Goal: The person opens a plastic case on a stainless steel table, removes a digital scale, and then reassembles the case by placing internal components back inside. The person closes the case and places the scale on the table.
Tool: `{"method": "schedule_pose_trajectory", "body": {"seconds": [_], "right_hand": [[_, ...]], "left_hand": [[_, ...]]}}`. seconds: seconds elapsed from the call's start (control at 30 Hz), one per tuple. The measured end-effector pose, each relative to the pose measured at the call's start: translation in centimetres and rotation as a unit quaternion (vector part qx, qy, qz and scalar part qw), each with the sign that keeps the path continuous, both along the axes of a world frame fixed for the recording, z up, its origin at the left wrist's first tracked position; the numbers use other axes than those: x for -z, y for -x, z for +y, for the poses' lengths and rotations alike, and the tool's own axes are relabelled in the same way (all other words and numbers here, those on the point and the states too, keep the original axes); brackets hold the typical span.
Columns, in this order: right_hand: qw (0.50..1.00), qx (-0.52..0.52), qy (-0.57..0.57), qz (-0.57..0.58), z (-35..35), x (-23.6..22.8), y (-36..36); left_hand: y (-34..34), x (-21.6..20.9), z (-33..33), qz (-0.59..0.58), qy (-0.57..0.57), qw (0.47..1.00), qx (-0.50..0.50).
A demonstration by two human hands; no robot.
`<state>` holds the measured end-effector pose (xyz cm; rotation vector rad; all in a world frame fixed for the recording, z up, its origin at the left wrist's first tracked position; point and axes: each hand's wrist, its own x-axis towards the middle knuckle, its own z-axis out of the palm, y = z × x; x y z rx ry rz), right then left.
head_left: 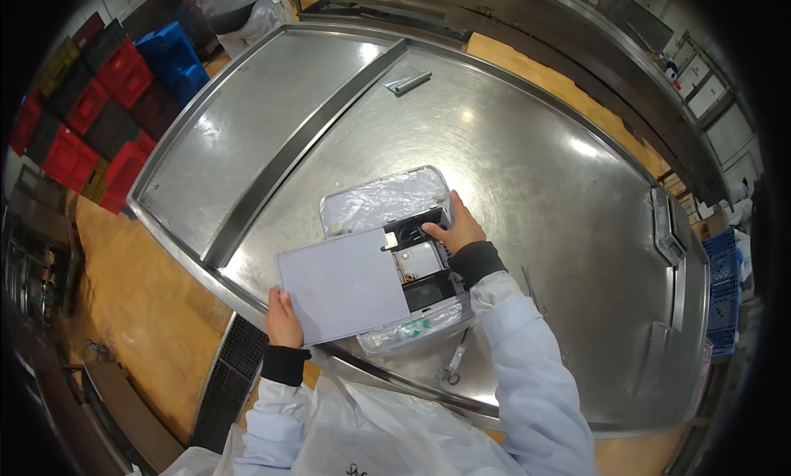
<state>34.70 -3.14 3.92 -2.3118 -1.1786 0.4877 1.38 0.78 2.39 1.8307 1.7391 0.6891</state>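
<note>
A plastic-wrapped pale grey device [387, 194] lies on the steel table, its inside partly exposed. Across it sits a flat pale grey panel [342, 287], offset to the left and overhanging the table's near edge. My left hand [284, 321] grips the panel's left edge, fingers over the top. At the right, a black open compartment [428, 292] shows a whitish square part and dark wiring. My right hand [463, 231] holds the compartment's upper right end, thumb at its dark upper section and index finger along the outside. Scissors [450, 372] lie just right of the device's near end.
The steel table [544, 196] has a raised divider [305, 151] on its left. A small plastic-wrapped roll [409, 82] lies far off, a thin metal tool [529, 285] beside my right sleeve. Another wrapped device [667, 225] stands at the right edge. Stacked crates [86, 105] and a person [235, 15] are beyond.
</note>
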Motion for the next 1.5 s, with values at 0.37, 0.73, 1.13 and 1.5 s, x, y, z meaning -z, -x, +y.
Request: {"method": "schedule_pose_trajectory", "body": {"seconds": [0.37,0.73,1.13,1.5], "right_hand": [[0.989,-0.007,-0.067,0.133,0.0,3.1,-1.6],[0.999,0.005,0.009,0.037,-0.5,0.0,-0.1],[0.999,-0.002,0.024,0.028,0.0,0.1,0.0],[1.000,0.006,-0.009,-0.010,-0.8,0.2,-0.1]], "left_hand": [[1.0,6.0,-0.7,-0.080,-0.064,0.995,0.020],[-0.9,3.5,-1.1,-0.146,-0.016,0.989,0.019],[-1.8,1.4,-1.1,-0.090,0.014,0.996,-0.011],[-1.6,-1.4,-0.7,0.007,0.033,0.999,-0.011]]}}
